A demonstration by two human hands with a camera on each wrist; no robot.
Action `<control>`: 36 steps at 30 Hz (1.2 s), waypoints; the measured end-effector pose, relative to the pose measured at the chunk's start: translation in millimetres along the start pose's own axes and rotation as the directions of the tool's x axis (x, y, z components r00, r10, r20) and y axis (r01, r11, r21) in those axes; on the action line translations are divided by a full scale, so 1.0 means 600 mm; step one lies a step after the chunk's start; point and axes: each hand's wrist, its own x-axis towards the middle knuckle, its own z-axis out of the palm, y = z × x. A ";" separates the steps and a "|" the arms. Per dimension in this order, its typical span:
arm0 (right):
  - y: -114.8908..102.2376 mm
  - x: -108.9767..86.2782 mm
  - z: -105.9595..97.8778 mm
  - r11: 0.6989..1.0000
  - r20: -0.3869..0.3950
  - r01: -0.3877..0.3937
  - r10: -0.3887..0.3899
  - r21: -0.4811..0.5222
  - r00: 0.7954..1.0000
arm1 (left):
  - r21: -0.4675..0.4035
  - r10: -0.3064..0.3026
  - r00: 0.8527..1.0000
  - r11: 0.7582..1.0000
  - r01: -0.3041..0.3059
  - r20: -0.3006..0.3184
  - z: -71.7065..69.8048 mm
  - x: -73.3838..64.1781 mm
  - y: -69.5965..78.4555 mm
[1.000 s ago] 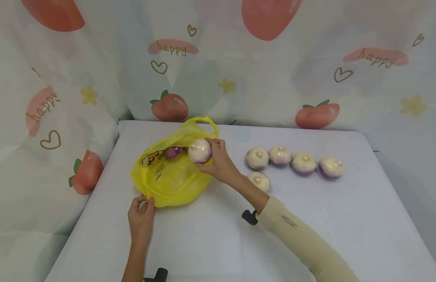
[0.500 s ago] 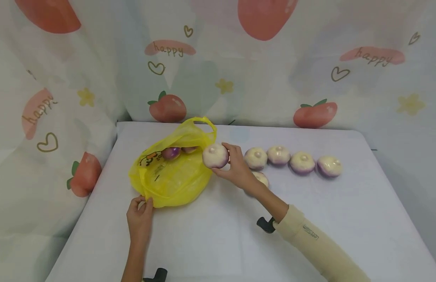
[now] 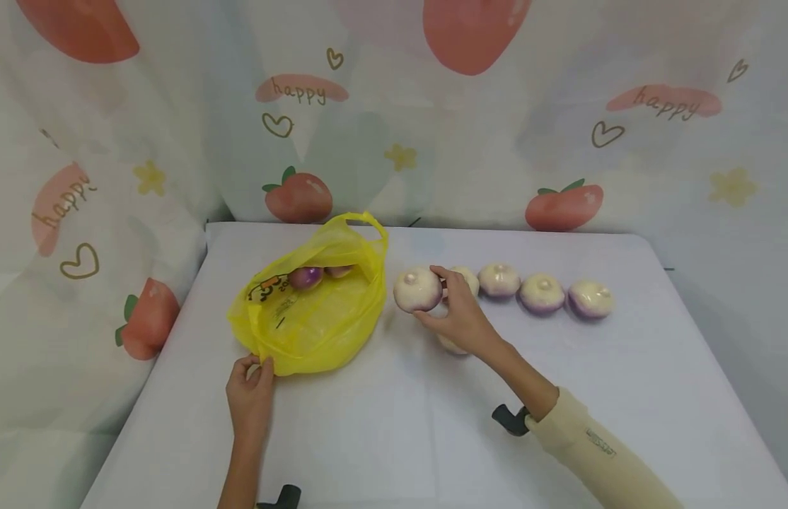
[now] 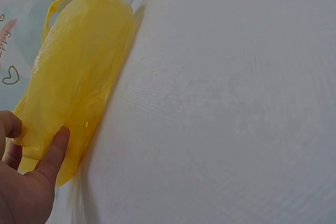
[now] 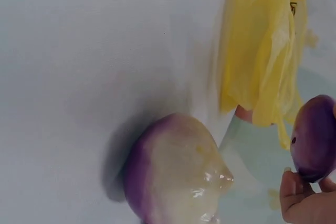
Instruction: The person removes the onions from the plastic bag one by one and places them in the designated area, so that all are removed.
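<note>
In the head view, my left hand [image 3: 250,399] pinches the near rim of a crinkled yellow plastic bag [image 3: 314,346] between thumb and fingers. The bag lies with its mouth open, and two purple onions [image 3: 306,277] show inside it. My right hand [image 3: 465,322] holds a glossy white-and-purple onion [image 3: 413,290] by its side, above the table just right of the bag. In the right wrist view, its purple underside [image 5: 314,140] faces the camera. Beneath the right hand sits another onion [image 5: 178,171], partly covered by it in the head view.
A row of onions [image 3: 542,294] stands on the white table [image 3: 559,382] to the right, pale tops upward. A fabric backdrop [image 3: 470,141] with printed fruit and "happy" lettering hangs behind and along the left. Black camera mounts [image 3: 510,420] sit at both wrists.
My right hand has carried the onion from the bag's mouth to the right, out over the table. My left hand keeps its pinch on the bag's rim.
</note>
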 end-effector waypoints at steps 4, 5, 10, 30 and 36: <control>0.005 -0.010 -0.015 0.999 -0.007 -0.034 0.034 0.032 0.999 | 0.004 -0.003 1.000 1.000 0.003 0.001 0.000 0.001 -0.001; 0.007 -0.013 -0.019 0.998 -0.007 -0.043 0.043 0.041 0.999 | 0.005 -0.004 1.000 1.000 0.004 0.002 0.000 0.000 -0.001; 0.022 -0.025 -0.042 0.993 -0.009 -0.069 0.070 0.099 0.997 | 0.016 -0.009 1.000 1.000 0.009 0.009 0.000 -0.001 0.000; 0.072 -0.084 -0.102 0.986 -0.104 -0.160 0.164 0.045 0.981 | 0.029 -0.011 1.000 1.000 0.011 0.010 0.002 -0.002 0.000; 0.082 -0.109 -0.119 0.969 -0.126 -0.240 0.245 0.055 0.961 | 0.030 -0.012 1.000 0.999 0.012 0.010 0.004 -0.001 0.000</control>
